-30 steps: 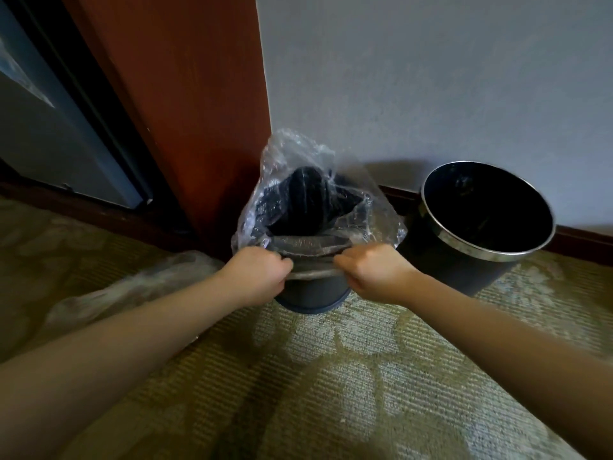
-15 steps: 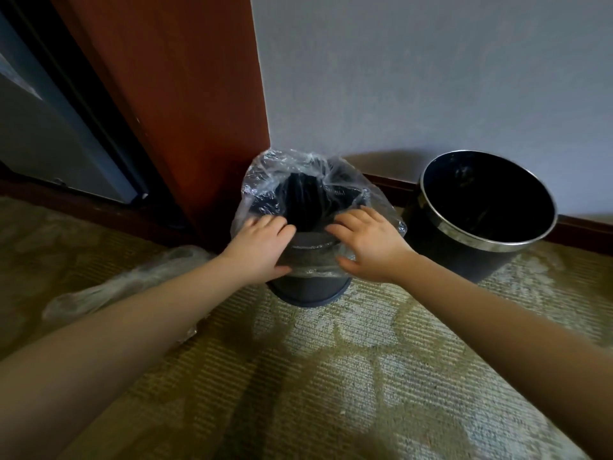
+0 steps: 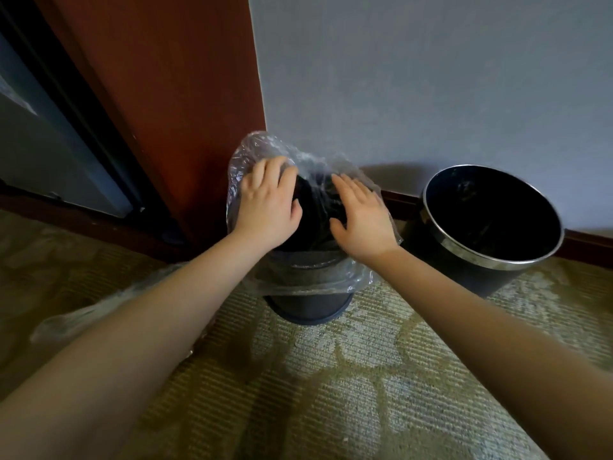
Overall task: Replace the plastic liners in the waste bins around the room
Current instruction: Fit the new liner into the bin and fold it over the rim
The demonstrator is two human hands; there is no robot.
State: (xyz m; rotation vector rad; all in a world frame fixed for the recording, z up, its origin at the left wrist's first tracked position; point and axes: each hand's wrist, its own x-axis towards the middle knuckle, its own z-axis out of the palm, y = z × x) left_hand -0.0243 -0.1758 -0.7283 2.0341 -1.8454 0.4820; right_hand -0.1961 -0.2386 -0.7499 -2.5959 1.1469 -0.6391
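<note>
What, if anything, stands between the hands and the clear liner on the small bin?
Nothing visible. The left hand and right hand lie with straight fingers directly on the liner draped over the small bin.

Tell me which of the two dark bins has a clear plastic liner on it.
The dark bin beside the reddish wooden panel; the chrome-rimmed bin shows no clear liner.
</note>
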